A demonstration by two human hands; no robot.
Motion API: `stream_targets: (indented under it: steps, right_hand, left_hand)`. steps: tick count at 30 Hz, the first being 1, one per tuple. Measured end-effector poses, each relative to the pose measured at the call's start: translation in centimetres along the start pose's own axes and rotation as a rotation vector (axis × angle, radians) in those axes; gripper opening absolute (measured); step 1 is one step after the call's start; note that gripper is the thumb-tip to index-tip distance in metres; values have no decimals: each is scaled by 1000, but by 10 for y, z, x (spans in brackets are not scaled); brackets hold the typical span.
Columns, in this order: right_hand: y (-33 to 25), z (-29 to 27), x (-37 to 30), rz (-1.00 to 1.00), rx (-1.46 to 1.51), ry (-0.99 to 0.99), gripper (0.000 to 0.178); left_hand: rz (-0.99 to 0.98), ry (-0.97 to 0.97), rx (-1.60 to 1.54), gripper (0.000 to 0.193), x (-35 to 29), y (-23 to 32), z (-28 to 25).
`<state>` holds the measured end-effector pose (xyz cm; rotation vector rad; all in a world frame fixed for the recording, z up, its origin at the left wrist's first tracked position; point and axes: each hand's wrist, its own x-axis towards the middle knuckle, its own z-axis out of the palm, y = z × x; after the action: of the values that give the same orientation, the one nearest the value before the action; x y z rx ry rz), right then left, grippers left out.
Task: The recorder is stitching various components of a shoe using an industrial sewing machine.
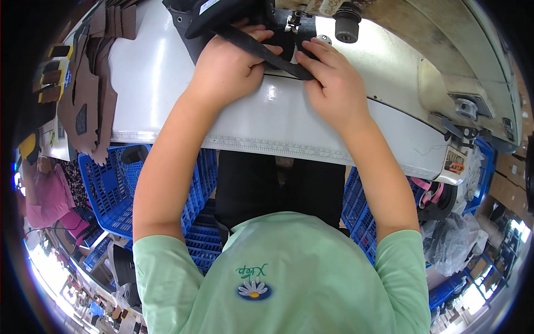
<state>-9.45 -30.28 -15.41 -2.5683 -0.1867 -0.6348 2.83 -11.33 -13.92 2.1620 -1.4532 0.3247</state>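
Note:
A black sewn piece with a metal eyelet lies bunched at the top of the machine bed. From it a black padded strip curves down to the right, across my left fingers. My left hand is closed on the piece, with part of the fingers hidden under the strip. My right hand pinches the black material to the right of the sewing machine's presser foot, thumb near the strip's lower end. Part of the piece sits under the foot. Its overall shape is hidden by my hands.
Brown cut pieces hang at the left end of the white table. A ruler strip runs along its front edge. The machine arm overhangs the right. Blue crates stand below, beside my legs.

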Motion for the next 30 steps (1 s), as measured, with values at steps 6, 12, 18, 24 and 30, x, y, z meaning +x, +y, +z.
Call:
stream_targets:
  steps: [6,12,18,24,30]
  right_hand:
    - [-6,-2,-1,-47,-32,-5,35]
    - [-14,-1,0,-39,-86,-39,38]
    - [-20,3,3,-28,-166,-45,40]
    - [-19,5,7,-15,-202,-11,40]
    - [-16,7,3,-5,-97,49,37]
  left_hand:
    - [25,-2,7,35,0,-3,-1]
    - [52,-7,12,33,1,-7,-3]
    - [91,2,-1,33,4,-19,-1]
    - [118,2,23,33,12,-21,-1]
    - [101,-77,122,46,-4,-7,-9]
